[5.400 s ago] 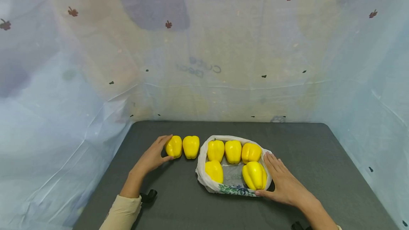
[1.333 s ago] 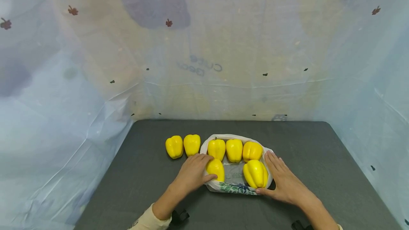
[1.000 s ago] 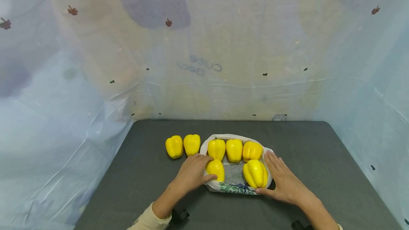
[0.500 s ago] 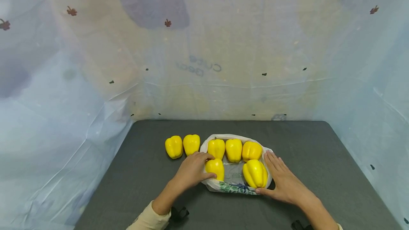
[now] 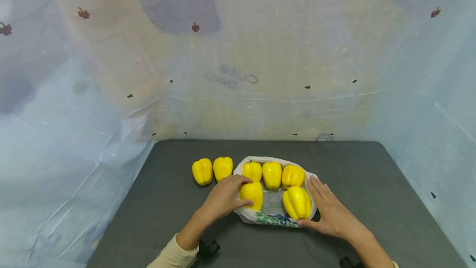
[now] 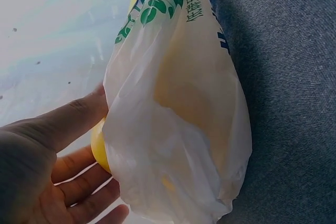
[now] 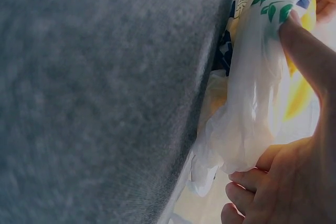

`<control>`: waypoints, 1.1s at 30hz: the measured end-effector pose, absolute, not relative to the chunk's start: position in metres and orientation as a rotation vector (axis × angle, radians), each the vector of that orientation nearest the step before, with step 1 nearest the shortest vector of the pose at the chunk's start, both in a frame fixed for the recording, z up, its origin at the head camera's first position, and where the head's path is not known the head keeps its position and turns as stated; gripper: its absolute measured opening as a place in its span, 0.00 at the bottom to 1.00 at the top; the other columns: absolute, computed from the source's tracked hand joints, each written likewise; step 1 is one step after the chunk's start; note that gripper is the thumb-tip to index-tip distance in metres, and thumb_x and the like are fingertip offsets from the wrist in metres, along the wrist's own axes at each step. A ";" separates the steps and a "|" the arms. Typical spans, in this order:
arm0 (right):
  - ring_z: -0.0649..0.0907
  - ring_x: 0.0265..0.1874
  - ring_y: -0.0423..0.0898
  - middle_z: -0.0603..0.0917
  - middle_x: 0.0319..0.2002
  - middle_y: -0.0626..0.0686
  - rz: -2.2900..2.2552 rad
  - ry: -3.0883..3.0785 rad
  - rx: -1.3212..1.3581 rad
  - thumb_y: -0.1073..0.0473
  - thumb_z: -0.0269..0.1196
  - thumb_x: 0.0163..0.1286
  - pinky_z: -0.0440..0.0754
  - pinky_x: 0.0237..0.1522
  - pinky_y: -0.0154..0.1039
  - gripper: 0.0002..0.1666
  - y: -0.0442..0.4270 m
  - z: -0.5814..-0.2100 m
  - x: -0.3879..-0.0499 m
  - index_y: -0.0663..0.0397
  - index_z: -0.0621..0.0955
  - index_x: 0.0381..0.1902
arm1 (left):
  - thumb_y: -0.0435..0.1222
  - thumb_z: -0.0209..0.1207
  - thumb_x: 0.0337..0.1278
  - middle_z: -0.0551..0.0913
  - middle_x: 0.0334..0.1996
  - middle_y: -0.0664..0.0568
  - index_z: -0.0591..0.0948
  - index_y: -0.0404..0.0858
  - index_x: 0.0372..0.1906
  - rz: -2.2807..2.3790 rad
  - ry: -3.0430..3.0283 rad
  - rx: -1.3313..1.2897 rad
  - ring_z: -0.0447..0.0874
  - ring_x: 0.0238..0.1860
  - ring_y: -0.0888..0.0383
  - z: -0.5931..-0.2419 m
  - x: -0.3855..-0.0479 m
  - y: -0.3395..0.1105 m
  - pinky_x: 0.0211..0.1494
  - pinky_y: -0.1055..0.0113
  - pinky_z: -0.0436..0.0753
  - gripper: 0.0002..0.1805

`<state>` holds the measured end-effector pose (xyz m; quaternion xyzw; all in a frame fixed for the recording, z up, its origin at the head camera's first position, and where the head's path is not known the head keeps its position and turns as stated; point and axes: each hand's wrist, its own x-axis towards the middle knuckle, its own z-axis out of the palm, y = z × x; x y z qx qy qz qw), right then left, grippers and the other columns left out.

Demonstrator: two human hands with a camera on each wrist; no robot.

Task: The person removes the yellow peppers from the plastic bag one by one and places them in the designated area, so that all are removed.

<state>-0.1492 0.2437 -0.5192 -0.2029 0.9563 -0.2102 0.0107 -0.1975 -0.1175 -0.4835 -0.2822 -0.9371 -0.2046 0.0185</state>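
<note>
A white plastic bag (image 5: pixel 245 217) with green and blue print lies with its mouth spread wide on the dark table. Inside are several yellow bell peppers. My left hand (image 5: pixel 222 199) reaches over the bag's left rim and grips the front-left bell pepper (image 5: pixel 252 196) between thumb and fingers. In the left wrist view, the bag (image 6: pixel 157 124) hides most of that pepper. Straight fingers of my right hand (image 5: pixel 331 212) rest along the bag's right side. Its thumb touches the front rim beside another bell pepper (image 5: pixel 296 203). The right wrist view shows that thumb against the bag (image 7: pixel 252 93).
Two more yellow bell peppers, one at the far left (image 5: pixel 202 171) and one closer to the bag (image 5: pixel 222 168), stand on the dark table (image 5: pixel 353 168). Behind and at both sides hangs a pale patterned curtain (image 5: pixel 267 61).
My left hand went from the outer bell pepper at far left to the front-left one in the bag. That pepper has just shifted slightly up and right. My right hand stayed put.
</note>
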 end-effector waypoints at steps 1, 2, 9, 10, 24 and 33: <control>0.52 0.85 0.65 0.50 0.86 0.65 -0.655 2.984 -0.633 0.17 0.67 0.61 0.51 0.84 0.64 0.77 0.244 -0.519 -0.149 0.65 0.53 0.86 | 0.55 0.78 0.57 0.86 0.61 0.56 0.83 0.47 0.66 -0.646 -2.906 -0.878 0.84 0.61 0.55 -0.483 -0.197 -0.117 0.66 0.54 0.83 0.34; 0.52 0.85 0.65 0.50 0.86 0.65 -0.657 2.984 -0.631 0.17 0.67 0.61 0.51 0.84 0.64 0.78 0.244 -0.519 -0.149 0.65 0.53 0.86 | 0.55 0.78 0.58 0.85 0.61 0.56 0.83 0.47 0.67 -0.656 -2.901 -0.880 0.84 0.61 0.55 -0.482 -0.197 -0.117 0.67 0.54 0.83 0.34; 0.53 0.85 0.65 0.50 0.86 0.65 -0.653 2.989 -0.640 0.17 0.67 0.61 0.48 0.85 0.61 0.77 0.244 -0.520 -0.149 0.65 0.53 0.86 | 0.51 0.77 0.61 0.82 0.65 0.55 0.80 0.48 0.69 -0.813 -2.867 -0.856 0.79 0.67 0.54 -0.477 -0.197 -0.121 0.72 0.51 0.80 0.34; 0.52 0.85 0.65 0.50 0.86 0.65 -0.656 2.987 -0.640 0.17 0.67 0.61 0.47 0.86 0.59 0.77 0.244 -0.521 -0.149 0.65 0.53 0.86 | 0.51 0.77 0.61 0.82 0.65 0.55 0.80 0.48 0.70 -0.845 -2.859 -0.848 0.79 0.68 0.53 -0.476 -0.196 -0.122 0.72 0.51 0.80 0.34; 0.54 0.84 0.66 0.51 0.86 0.65 -0.644 3.002 -0.654 0.17 0.67 0.61 0.48 0.86 0.59 0.77 0.244 -0.520 -0.149 0.65 0.54 0.86 | 0.48 0.77 0.61 0.80 0.67 0.55 0.79 0.49 0.71 -1.069 -2.740 -0.788 0.77 0.70 0.51 -0.465 -0.199 -0.144 0.75 0.48 0.77 0.35; 0.54 0.84 0.66 0.52 0.86 0.66 -0.657 3.020 -0.673 0.17 0.67 0.61 0.42 0.87 0.52 0.76 0.243 -0.523 -0.149 0.66 0.55 0.86 | 0.44 0.79 0.58 0.81 0.66 0.56 0.80 0.46 0.69 -1.149 -2.666 -0.754 0.78 0.69 0.53 -0.460 -0.205 -0.160 0.73 0.49 0.80 0.35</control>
